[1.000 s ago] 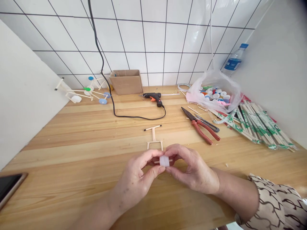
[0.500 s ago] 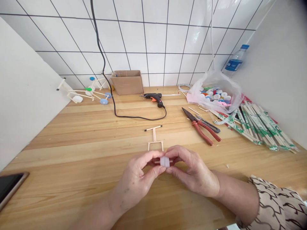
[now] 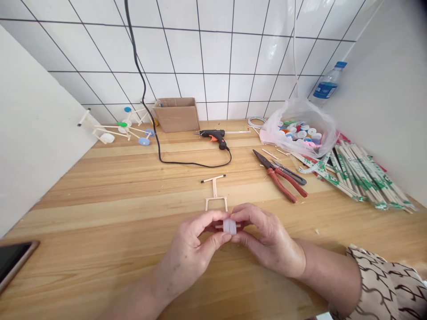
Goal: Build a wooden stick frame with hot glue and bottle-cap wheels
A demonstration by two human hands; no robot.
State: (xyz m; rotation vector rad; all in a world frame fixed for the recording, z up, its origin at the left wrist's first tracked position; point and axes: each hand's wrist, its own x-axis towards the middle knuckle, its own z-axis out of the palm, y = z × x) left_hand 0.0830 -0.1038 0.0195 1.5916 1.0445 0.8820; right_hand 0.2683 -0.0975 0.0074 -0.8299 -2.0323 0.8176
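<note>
Between my two hands is a pair of whitish bottle caps, pressed face to face, with a thin wooden stick poking out on both sides. My left hand pinches the caps' left side between thumb and fingers. From the right, my right hand grips them the same way. Just beyond my fingertips a small stick frame lies flat on the table, its crossbar tipped with black ends. My fingers hide the frame's near end.
A black glue gun with a cord lies ahead, near a cardboard box. Red-handled pliers and snips lie right, before a bag of caps and wrapped chopsticks. Stick models stand back left; a phone lies near left.
Almost nothing differs. Both hands keep their pinch on the caps, which sit very slightly lower and seem turned a little.
</note>
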